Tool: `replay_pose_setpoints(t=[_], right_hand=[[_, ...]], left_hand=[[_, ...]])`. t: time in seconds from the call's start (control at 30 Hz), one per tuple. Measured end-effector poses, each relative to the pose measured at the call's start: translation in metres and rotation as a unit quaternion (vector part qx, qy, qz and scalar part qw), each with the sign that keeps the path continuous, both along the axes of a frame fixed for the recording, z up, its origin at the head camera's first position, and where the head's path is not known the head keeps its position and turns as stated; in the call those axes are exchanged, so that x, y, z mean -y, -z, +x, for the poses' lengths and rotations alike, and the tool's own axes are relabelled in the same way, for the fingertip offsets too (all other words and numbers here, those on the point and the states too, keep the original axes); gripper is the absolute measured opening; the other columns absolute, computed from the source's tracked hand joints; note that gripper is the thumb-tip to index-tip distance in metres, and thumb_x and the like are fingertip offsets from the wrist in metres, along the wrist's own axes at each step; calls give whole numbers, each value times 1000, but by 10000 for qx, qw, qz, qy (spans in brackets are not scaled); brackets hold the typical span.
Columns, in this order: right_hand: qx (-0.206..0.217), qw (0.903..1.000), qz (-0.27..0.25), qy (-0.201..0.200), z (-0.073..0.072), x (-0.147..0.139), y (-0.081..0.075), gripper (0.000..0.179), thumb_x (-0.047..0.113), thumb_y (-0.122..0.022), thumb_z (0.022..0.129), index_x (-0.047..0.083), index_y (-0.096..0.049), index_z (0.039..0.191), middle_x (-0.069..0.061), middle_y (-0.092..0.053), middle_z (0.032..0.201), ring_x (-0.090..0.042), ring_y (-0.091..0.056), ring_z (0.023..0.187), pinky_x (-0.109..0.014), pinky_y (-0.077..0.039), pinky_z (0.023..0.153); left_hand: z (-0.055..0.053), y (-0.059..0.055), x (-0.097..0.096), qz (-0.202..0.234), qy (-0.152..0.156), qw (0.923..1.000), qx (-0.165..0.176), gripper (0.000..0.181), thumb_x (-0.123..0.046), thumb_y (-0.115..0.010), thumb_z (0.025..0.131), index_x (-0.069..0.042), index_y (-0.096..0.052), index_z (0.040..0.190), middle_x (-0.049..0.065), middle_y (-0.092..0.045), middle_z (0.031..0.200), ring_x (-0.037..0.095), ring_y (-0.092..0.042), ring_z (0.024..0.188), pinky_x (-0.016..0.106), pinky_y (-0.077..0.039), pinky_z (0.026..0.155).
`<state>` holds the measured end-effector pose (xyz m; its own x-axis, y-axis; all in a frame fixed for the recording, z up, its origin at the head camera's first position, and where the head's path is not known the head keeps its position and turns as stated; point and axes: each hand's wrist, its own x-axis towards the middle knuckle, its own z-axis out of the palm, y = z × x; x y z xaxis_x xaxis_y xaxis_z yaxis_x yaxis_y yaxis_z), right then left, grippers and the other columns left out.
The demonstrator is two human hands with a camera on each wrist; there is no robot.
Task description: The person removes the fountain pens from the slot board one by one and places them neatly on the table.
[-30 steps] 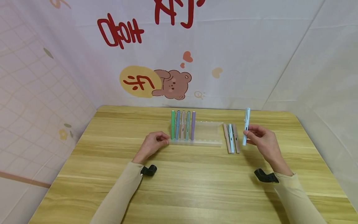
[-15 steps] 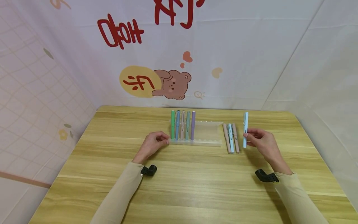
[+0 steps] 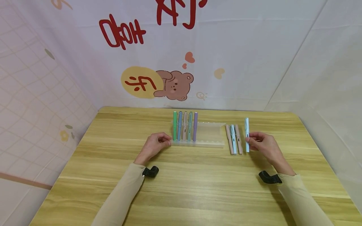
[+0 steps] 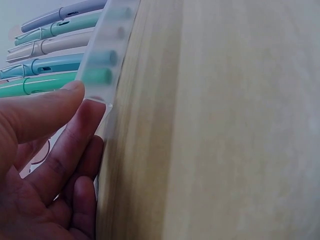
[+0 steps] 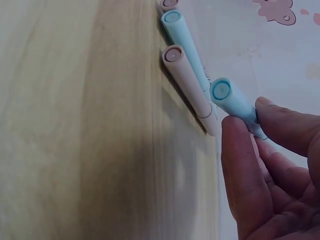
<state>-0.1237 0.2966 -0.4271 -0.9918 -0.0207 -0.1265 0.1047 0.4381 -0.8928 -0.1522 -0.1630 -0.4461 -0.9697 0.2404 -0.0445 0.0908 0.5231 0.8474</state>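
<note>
My right hand (image 3: pixel 264 144) pinches a light blue pen (image 3: pixel 247 131) between thumb and fingers. The pen stands near upright, just right of three pens lying side by side: a light blue one (image 3: pixel 233 139) between two dusty pink ones, the right-hand pink pen (image 5: pixel 187 82) being nearest. In the right wrist view the held pen's end (image 5: pixel 221 90) looks apart from the tabletop. At the left end of a clear pen rack (image 3: pixel 210 144), my left hand (image 3: pixel 155 146) pinches its corner. Green, blue, pinkish, teal and purple pens (image 3: pixel 195 127) stand in the rack's left part.
The wooden table (image 3: pixel 181 188) reaches back to a white cloth (image 3: pixel 240 47) printed with a bear and red characters. Black wrist cameras sit on both sleeves, the left camera (image 3: pixel 150 172) and the right camera (image 3: pixel 269 178).
My right hand has brought the light blue pen down and slightly left, towards the lying pens. The left hand and the rack have stayed in place.
</note>
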Motion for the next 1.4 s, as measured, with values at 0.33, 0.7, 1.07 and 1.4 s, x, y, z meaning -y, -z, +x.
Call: replay_pose_setpoints(t=[0.33,0.7,1.07,1.4], right_hand=[[40,9997,160,-195,-6,0,6,52,15,-67,103,-19,-51,137,-22,-66,111,-6,-67,85,-27,-60,76],[294,9981,378,-392,-8,-1,7,56,19,-66,104,-20,-48,139,-30,-63,120,-14,-70,90,-28,-59,77],[397,9976,324,-471,-10,-1,7,49,7,-67,101,-22,-49,136,-33,-63,120,-12,-69,89,-29,-60,76],[516,9956,553,-552,-8,1,5,51,9,-67,101,-21,-48,138,-36,-62,122,-26,-71,98,-31,-60,77]], left_hand=[[0,-1,-1,-9,-28,10000,-12,13,-9,-77,94,-8,-78,107,2,-74,94,15,-65,86,33,-50,81],[0,-1,0,-2,-9,10000,-40,13,-10,-77,94,-8,-78,107,1,-74,94,15,-65,86,34,-50,81],[1,-2,-1,9,-1,10000,-7,12,-9,-76,94,-8,-78,106,1,-74,94,15,-65,86,33,-50,81],[0,-3,-1,-43,-45,10000,7,11,-10,-77,94,-8,-78,105,0,-74,92,14,-65,84,33,-50,80]])
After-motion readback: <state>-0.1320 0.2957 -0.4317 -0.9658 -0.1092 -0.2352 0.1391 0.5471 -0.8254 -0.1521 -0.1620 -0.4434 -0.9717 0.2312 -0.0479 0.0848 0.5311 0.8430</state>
